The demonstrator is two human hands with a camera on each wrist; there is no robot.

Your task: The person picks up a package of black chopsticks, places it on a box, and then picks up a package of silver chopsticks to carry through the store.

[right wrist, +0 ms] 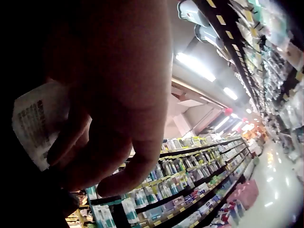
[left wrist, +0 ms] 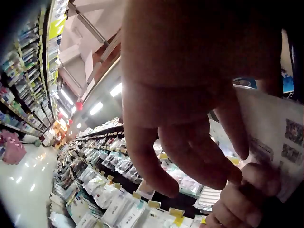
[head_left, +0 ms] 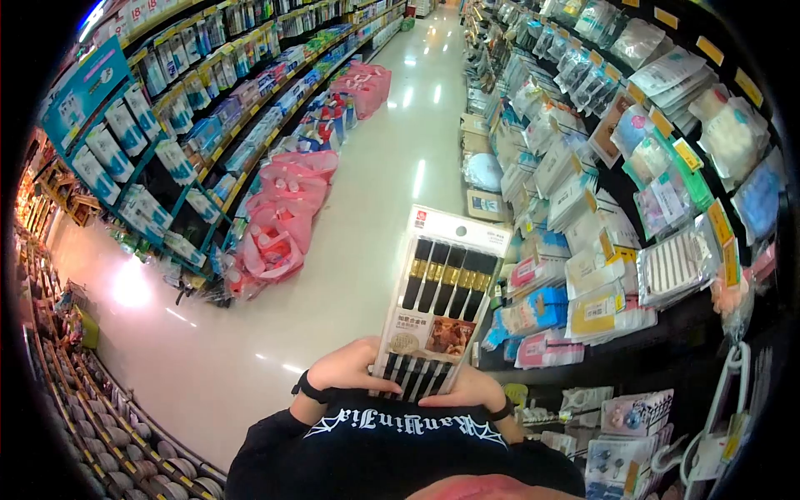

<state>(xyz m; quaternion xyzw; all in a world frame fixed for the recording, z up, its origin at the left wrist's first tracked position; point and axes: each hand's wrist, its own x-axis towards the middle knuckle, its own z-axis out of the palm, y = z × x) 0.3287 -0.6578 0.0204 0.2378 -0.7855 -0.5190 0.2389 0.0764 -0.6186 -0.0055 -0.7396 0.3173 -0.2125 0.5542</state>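
While left hand (head_left: pixel 354 367) and right hand (head_left: pixel 472 387) gripped the pack (head_left: pixel 440 304) low, fingers (left wrist: pixel 192 159) curled, slackening risked tipping it.

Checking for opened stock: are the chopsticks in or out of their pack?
In: the chopsticks lie side by side within the pack, its printed label crossing them; left hand and right hand hold its lower end.

bright in the head view, with white glare on the floor (head_left: pixel 375 192); lit from ceiling tubes (right wrist: pixel 195 66) in both wrist views, leaving left hand (left wrist: pixel 190 118) and right hand (right wrist: pixel 114 104) backlit, shadowed; curved, dark-cornered throughout; soft on shelves (right wrist: pixel 199 171).
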